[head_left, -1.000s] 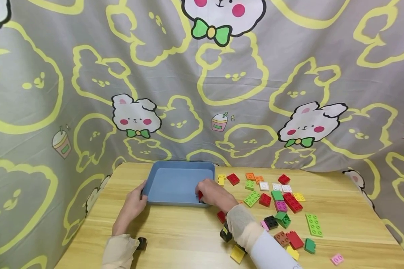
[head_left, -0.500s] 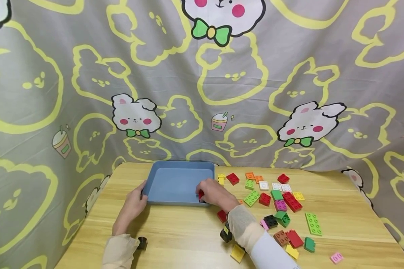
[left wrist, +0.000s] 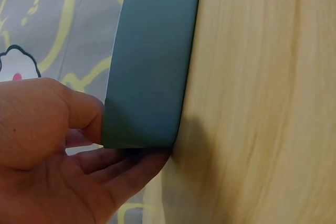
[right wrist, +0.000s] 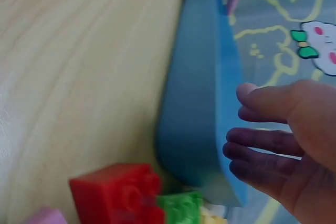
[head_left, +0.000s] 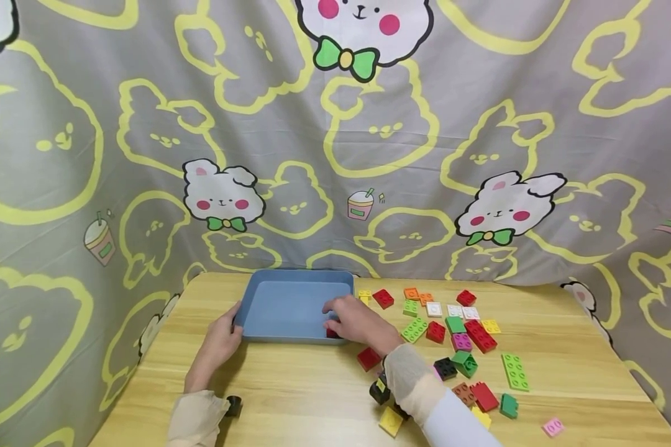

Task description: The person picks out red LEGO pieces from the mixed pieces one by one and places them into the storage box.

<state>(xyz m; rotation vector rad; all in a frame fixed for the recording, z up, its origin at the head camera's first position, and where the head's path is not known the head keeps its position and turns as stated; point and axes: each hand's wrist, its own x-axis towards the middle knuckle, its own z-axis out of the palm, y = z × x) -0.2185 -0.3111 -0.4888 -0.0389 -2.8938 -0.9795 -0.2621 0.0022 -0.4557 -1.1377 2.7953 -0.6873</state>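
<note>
A shallow blue tray [head_left: 285, 307] rests at the back left of the wooden table. At its left end my left hand [head_left: 223, 335] grips the wall, thumb on one side and fingers on the other, plain in the left wrist view. Over the tray's front right corner is my right hand [head_left: 358, 320], its fingers parted and holding nothing. Just below those fingers a red toy brick [head_left: 332, 333] lies in the tray, partly hidden by the hand. In the right wrist view the thumb and fingers [right wrist: 257, 148] stand apart above the tray's rim.
Several loose toy bricks are scattered right of the tray, among them a lime one [head_left: 414, 329], a long red one [head_left: 480, 336] and a black one [head_left: 445, 368]. Another red brick [head_left: 369, 358] sits near my right wrist. A patterned curtain [head_left: 313, 136] hangs behind the table.
My right fingers have let go of the red brick, which now lies in the tray's front right corner. The left hand keeps its grip. The head view has shifted slightly.
</note>
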